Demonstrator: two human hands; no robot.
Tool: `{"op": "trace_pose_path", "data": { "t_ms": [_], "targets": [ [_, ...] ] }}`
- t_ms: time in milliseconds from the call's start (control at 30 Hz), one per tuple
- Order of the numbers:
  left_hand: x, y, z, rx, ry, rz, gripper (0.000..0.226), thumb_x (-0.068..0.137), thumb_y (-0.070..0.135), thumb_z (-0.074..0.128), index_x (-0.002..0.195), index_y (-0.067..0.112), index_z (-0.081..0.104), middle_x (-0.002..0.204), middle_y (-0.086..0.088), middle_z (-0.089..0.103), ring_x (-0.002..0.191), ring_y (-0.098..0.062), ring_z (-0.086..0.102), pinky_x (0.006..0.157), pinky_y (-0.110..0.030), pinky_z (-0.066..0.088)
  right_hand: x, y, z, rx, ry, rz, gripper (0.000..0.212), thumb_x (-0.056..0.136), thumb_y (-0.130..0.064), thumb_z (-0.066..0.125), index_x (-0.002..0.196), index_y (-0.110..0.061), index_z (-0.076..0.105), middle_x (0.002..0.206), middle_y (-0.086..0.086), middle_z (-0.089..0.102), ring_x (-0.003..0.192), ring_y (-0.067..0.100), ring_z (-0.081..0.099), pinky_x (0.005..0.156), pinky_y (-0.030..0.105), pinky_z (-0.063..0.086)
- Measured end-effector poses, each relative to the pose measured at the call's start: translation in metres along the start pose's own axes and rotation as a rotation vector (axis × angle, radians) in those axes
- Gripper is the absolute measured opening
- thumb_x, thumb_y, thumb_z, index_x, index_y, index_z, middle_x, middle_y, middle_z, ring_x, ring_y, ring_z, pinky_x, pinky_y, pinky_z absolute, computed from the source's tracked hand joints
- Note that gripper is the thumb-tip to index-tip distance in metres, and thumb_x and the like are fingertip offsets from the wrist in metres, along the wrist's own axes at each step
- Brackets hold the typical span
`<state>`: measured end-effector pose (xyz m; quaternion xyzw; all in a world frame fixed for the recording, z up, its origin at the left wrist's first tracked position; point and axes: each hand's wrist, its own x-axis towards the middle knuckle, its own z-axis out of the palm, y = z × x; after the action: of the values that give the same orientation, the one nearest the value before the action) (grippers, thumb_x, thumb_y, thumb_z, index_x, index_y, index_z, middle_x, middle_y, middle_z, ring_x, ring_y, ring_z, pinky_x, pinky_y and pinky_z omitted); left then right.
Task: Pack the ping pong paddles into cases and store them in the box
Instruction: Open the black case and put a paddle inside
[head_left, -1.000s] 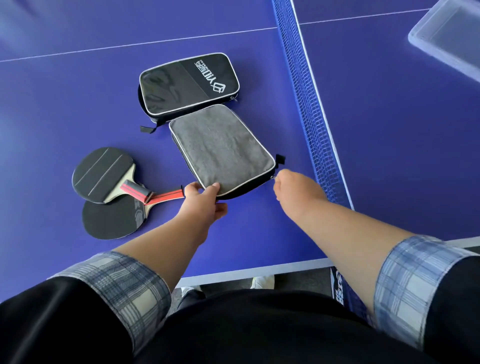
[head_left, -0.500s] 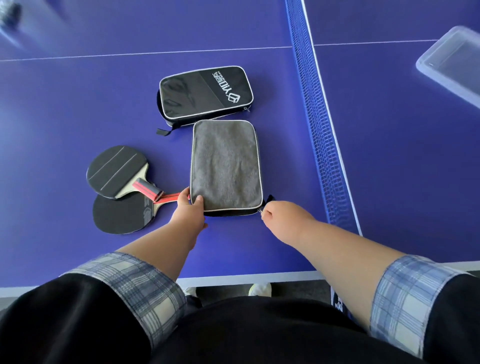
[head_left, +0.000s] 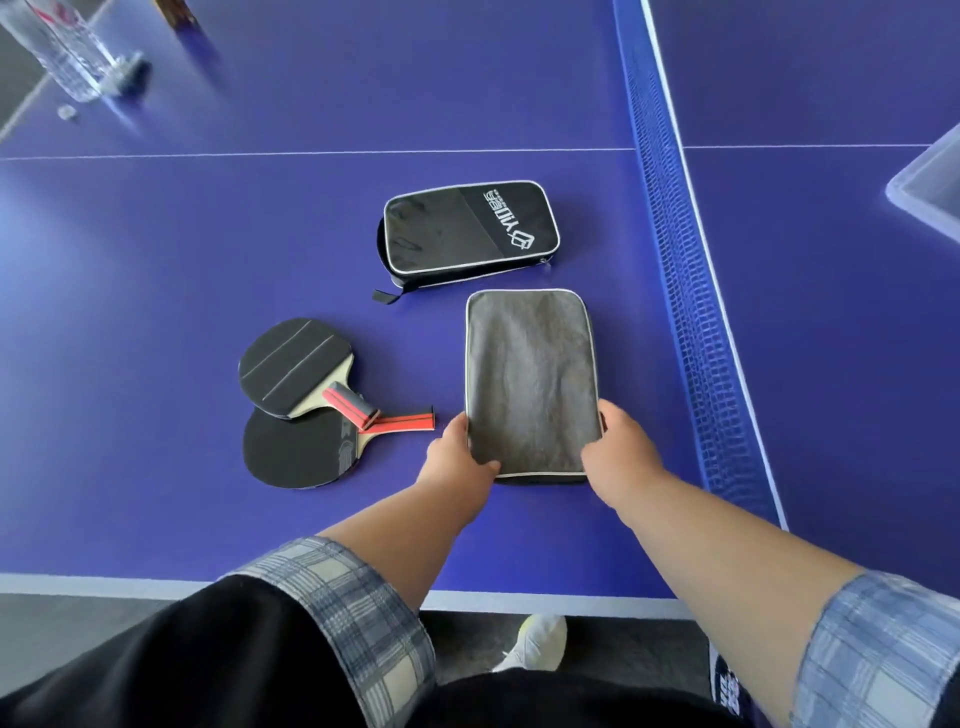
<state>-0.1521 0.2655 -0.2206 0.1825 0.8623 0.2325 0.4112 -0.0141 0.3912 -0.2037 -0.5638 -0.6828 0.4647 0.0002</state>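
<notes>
Near the table's front edge, the left hand and right hand are gripping the near corners of the gray case, with fingers closed on it; the case is likely soft, light and floppy.

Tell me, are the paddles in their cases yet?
No. Both paddles lie bare on the table, left of the grey case.

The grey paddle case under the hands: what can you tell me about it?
The grey fabric paddle case is a rounded rectangle with pale piping along its edge and a dark side band. It lies flat on the blue ping pong table, long side pointing away from the person, and looks closed. The left hand and the right hand grip its two near corners.
</notes>
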Motion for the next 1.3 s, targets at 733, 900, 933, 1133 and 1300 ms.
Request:
{"op": "trace_pose_path", "data": {
  "t_ms": [733, 900, 933, 1133, 1300],
  "targets": [
    [0.027, 0.002, -0.057, -0.041, -0.156, 0.138, 0.060, 0.094, 0.027, 0.053, 0.148, 0.035, 0.028, 0.138, 0.003, 0.046, 0.095, -0.023, 0.064, 0.076, -0.042, 0.060, 0.003, -0.060, 0.017, -0.311, 0.280, -0.111, 0.057, 0.094, -0.025, 0.060, 0.148, -0.015, 0.043, 0.156, 0.006, 0.037, 0.141, 0.026, 0.035, 0.117, 0.040, 0.028],
    [0.080, -0.014, -0.138, -0.116, -0.047, 0.179, 0.055, 0.096, 0.026, 0.052, 0.147, 0.036, 0.033, 0.142, 0.008, 0.049, 0.113, -0.013, 0.057, 0.093, -0.037, 0.052, 0.045, -0.175, 0.092, 0.067, 0.060, 0.011, 0.045, 0.095, -0.037, 0.055, 0.138, -0.024, 0.053, 0.135, -0.002, 0.057, 0.107, 0.022, 0.055, 0.089, 0.031, 0.042],
    [0.093, -0.015, -0.153, -0.120, -0.064, 0.193, 0.056, 0.097, 0.026, 0.051, 0.149, 0.034, 0.032, 0.146, 0.006, 0.047, 0.118, -0.013, 0.055, 0.098, -0.036, 0.049, 0.057, -0.196, 0.106, 0.166, 0.013, 0.101, 0.040, 0.094, -0.042, 0.055, 0.130, -0.027, 0.057, 0.127, -0.002, 0.058, 0.096, 0.022, 0.056, 0.086, 0.031, 0.044],
    [0.178, 0.007, -0.223, -0.174, -0.059, 0.194, 0.054, 0.102, 0.026, 0.045, 0.153, 0.029, 0.029, 0.153, 0.007, 0.041, 0.111, -0.017, 0.058, 0.087, -0.026, 0.046, 0.129, -0.264, 0.147, 0.671, -0.022, 0.410, 0.062, 0.093, -0.048, 0.059, 0.143, -0.015, 0.044, 0.144, 0.009, 0.050, 0.127, 0.030, 0.052, 0.103, 0.046, 0.048],
    [0.246, 0.042, -0.238, -0.103, -0.046, 0.187, 0.059, 0.101, 0.031, 0.047, 0.155, 0.019, 0.025, 0.147, -0.006, 0.047, 0.120, -0.028, 0.055, 0.088, -0.033, 0.045, 0.166, -0.261, 0.163, 0.415, 0.256, 0.382, 0.086, 0.093, -0.040, 0.060, 0.158, -0.033, 0.006, 0.150, 0.004, 0.040, 0.122, 0.034, 0.054, 0.102, 0.042, 0.046]
  ]
}}
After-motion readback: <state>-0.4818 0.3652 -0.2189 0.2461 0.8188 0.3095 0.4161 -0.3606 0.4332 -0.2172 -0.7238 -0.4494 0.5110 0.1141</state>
